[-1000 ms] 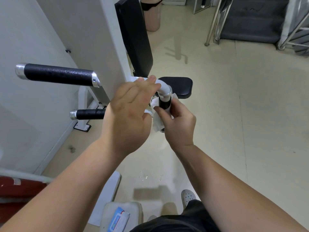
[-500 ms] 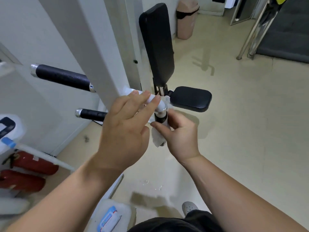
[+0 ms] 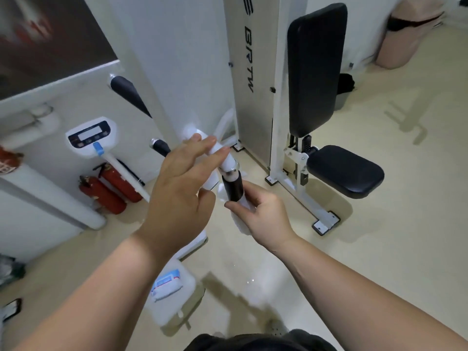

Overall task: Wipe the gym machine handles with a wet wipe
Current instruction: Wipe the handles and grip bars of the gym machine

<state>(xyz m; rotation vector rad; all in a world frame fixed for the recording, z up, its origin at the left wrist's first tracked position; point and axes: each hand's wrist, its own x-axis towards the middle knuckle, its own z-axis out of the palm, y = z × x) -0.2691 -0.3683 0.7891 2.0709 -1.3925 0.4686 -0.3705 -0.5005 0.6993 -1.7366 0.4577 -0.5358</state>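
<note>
A short black handle (image 3: 233, 189) hangs down from the end of a white machine arm (image 3: 222, 158) in the middle of the view. My right hand (image 3: 263, 214) grips the handle's lower part with a white wet wipe (image 3: 240, 222) wrapped around it. My left hand (image 3: 182, 188) rests on the white arm with its fingers stretched out. Two more black handles show to the left, a long upper handle (image 3: 129, 96) and a lower handle (image 3: 160, 147).
The machine's black backrest (image 3: 315, 69) and seat (image 3: 345, 171) stand to the right. Two red fire extinguishers (image 3: 111, 188) and a scale with a display (image 3: 91, 136) are at the left wall. A wipes pack (image 3: 167, 283) lies on a white stool below. A pink bin (image 3: 402, 34) stands far right.
The view has swung left and up, showing more of the machine and wall. My right hand with the wipe has slid down the black handle. My left hand stays on the white arm.
</note>
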